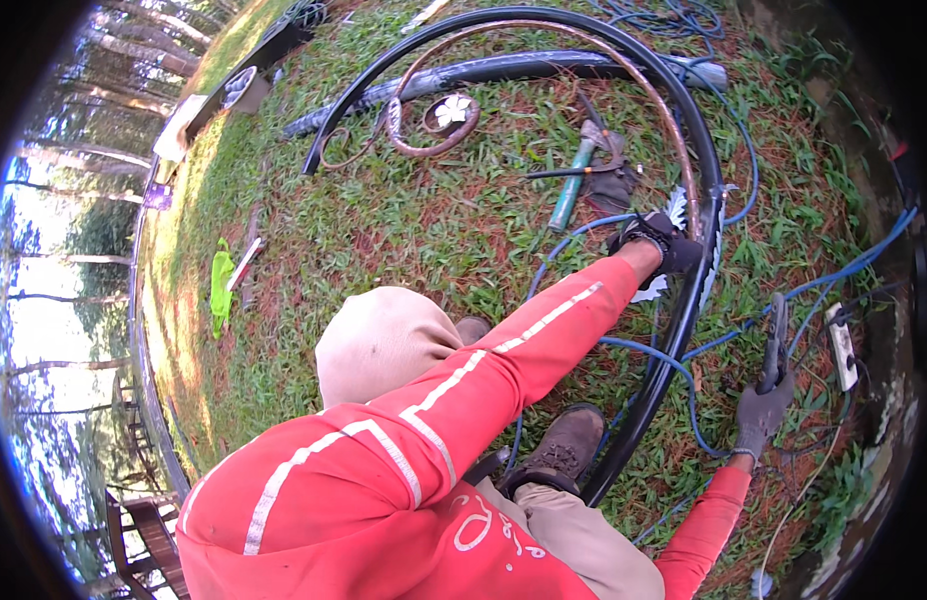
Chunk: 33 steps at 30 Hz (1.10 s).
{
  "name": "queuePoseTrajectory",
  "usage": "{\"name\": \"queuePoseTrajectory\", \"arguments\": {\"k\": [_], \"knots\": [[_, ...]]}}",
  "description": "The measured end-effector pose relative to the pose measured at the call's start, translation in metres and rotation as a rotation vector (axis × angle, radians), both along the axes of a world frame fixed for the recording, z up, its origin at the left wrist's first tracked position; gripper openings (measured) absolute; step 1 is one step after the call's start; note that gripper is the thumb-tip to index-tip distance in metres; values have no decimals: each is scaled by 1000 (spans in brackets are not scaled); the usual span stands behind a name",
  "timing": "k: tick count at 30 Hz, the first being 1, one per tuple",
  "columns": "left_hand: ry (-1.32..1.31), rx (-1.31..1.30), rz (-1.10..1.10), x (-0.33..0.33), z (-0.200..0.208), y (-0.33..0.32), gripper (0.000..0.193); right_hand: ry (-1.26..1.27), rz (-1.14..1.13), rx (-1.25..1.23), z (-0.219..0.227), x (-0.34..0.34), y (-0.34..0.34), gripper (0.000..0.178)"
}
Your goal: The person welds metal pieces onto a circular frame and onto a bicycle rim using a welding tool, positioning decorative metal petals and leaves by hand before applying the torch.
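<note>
My left hand (666, 243), in a dark glove, is closed at the lower end of a copper-coloured curved metal bar (667, 112). That bar runs along the inside of a large bent black tube (712, 150), and its far end curls into a scroll with a small white flower shape (452, 110). The glove also lies against the tube; its fingertips are partly hidden. Lower right, my right hand (764, 412), in a grey glove, grips a dark plier-like clamp (778, 335) with its jaws pointing away. Torn silvery wrapping (719, 240) hangs about the tube beside my left hand.
A green-handled hammer (574, 185) lies on the grass near a dark cloth-like piece (614, 182). Blue cable (684, 362) loops under and around the tube. A white power strip (842, 345) sits at right. A straight grey pipe (484, 72) lies behind. My boot (566, 440) is beside the tube.
</note>
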State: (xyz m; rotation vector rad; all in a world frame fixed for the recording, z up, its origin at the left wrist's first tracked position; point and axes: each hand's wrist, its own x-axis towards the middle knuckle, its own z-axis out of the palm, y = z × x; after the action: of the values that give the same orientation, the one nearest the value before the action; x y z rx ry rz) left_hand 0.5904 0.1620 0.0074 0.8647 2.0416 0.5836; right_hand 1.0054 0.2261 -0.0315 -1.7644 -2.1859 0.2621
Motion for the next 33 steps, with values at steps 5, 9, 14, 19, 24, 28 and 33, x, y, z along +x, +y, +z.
{"name": "queuePoseTrajectory", "arguments": {"k": [5,9,14,19,24,28,33], "knots": [[180,107,-115,-29,46,-8,61,-236,-88,-151,-1,2,-18,86],[598,356,-90,-157,3,-58,40,-183,94,-178,-41,-29,-36,89],[590,114,-28,-271,85,-129,35,-611,113,-465,74,-71,-25,76],[680,59,-168,-370,144,-271,34,-184,491,-48,90,-137,32,30],[648,-135,62,-394,139,-368,32,35,1117,-41,137,-343,-47,9],[468,-205,305,-393,94,-469,32,-101,1481,-29,123,-473,-141,11],[541,-150,511,-456,-8,-599,35,-106,1534,-97,68,-624,-262,22]]}}
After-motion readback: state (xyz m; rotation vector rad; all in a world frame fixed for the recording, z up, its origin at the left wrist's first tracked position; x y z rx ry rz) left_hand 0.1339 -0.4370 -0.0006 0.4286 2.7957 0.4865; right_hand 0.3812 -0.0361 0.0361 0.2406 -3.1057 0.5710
